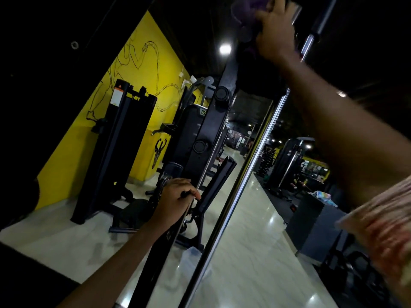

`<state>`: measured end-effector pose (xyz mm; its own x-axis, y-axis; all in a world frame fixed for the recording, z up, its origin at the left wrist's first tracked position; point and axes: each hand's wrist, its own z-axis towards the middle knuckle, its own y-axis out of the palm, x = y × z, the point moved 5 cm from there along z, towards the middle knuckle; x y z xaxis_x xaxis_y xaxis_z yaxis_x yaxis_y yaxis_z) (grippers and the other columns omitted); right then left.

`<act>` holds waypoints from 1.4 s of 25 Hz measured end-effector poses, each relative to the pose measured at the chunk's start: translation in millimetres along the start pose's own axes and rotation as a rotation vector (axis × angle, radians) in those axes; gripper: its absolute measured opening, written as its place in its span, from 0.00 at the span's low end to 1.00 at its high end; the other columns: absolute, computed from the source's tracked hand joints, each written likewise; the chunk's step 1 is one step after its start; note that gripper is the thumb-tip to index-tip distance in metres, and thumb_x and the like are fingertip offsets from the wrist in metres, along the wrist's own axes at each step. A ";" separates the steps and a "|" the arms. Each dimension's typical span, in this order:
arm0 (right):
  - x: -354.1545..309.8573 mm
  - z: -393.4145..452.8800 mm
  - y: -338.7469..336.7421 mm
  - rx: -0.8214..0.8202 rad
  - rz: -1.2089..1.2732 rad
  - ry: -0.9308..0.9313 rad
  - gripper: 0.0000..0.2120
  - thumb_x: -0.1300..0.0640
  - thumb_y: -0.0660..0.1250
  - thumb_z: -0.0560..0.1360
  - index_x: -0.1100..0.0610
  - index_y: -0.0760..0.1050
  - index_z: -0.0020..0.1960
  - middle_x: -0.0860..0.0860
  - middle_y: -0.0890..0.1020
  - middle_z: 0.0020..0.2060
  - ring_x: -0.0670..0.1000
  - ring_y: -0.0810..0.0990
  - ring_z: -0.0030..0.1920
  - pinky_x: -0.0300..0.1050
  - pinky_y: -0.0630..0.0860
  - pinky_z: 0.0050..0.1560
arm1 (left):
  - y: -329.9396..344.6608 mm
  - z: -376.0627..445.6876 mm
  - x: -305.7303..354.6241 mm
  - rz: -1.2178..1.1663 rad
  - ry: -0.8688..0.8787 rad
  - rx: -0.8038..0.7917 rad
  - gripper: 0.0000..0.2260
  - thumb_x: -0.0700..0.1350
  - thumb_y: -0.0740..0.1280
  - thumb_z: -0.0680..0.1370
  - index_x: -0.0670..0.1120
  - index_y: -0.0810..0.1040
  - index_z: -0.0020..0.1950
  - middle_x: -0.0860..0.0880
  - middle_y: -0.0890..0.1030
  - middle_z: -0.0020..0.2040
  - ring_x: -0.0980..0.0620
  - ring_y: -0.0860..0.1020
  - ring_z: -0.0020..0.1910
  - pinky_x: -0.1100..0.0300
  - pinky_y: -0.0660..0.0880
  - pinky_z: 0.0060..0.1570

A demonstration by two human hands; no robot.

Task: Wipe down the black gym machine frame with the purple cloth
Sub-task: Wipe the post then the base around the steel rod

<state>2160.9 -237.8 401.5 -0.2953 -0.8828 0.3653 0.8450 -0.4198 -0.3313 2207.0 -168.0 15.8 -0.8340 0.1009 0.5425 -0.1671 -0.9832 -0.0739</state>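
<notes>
Head view, tilted gym interior. Right hand (274, 30): raised to the top of the picture, fingers spread over a crumpled purple cloth (244, 16), pressing it against the upper part of the black metal gym machine frame (219, 121). Left hand (175, 200): low, fingers curled round a thin bar on the same frame (thumb side hidden). Polished chrome guide rod (249, 165): runs diagonally beside the frame. Yellow wall with black line drawing (142, 70): behind, left. Glossy pale tiled floor (251, 252): below. Striped pink sleeve (382, 221): right edge, blurred.
</notes>
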 end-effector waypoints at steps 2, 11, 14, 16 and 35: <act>-11.5 -23.9 12.2 0.054 0.094 0.117 0.21 0.60 0.58 0.76 0.50 0.71 0.68 0.58 0.59 0.72 0.63 0.57 0.72 0.49 0.71 0.60 | -0.3 -1.2 2.3 -0.003 0.012 -0.002 0.11 0.30 0.64 0.68 0.42 0.83 0.36 0.51 0.81 0.36 0.69 0.75 0.47 0.79 0.64 0.56; -5.8 -130.0 64.7 -0.035 0.594 0.189 0.14 0.68 0.64 0.75 0.66 0.76 0.60 0.62 0.67 0.56 0.63 0.69 0.59 0.45 0.68 0.62 | 0.6 -2.0 1.0 -0.024 -0.069 -0.015 0.14 0.23 0.63 0.70 0.39 0.82 0.37 0.42 0.82 0.40 0.60 0.73 0.48 0.79 0.65 0.51; -23.4 -175.7 75.0 -0.154 0.655 0.191 0.11 0.72 0.64 0.72 0.70 0.78 0.53 0.66 0.68 0.56 0.64 0.70 0.57 0.49 0.70 0.61 | 2.0 -2.7 -6.2 -0.022 -0.055 0.019 0.14 0.27 0.64 0.69 0.45 0.81 0.36 0.42 0.81 0.40 0.57 0.74 0.49 0.75 0.68 0.50; -47.9 -203.6 75.2 -0.191 0.544 0.160 0.15 0.72 0.63 0.71 0.66 0.79 0.55 0.64 0.69 0.57 0.63 0.69 0.58 0.45 0.68 0.58 | 3.5 -2.2 -9.3 -0.019 -0.041 0.020 0.08 0.32 0.64 0.68 0.42 0.81 0.36 0.42 0.80 0.39 0.53 0.75 0.45 0.62 0.73 0.48; -85.6 -176.9 48.4 -0.293 -0.173 -0.163 0.17 0.63 0.59 0.78 0.61 0.70 0.66 0.63 0.66 0.65 0.65 0.73 0.56 0.54 0.74 0.41 | 4.3 -2.3 -12.5 -0.044 -0.029 -0.026 0.07 0.36 0.64 0.68 0.44 0.81 0.35 0.55 0.76 0.38 0.54 0.74 0.48 0.72 0.67 0.49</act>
<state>2148.3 -219.8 200.4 -0.3278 -0.7580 0.5639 0.6183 -0.6234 -0.4786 2215.5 -173.2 6.8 -0.8101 0.1388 0.5696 -0.2167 -0.9737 -0.0710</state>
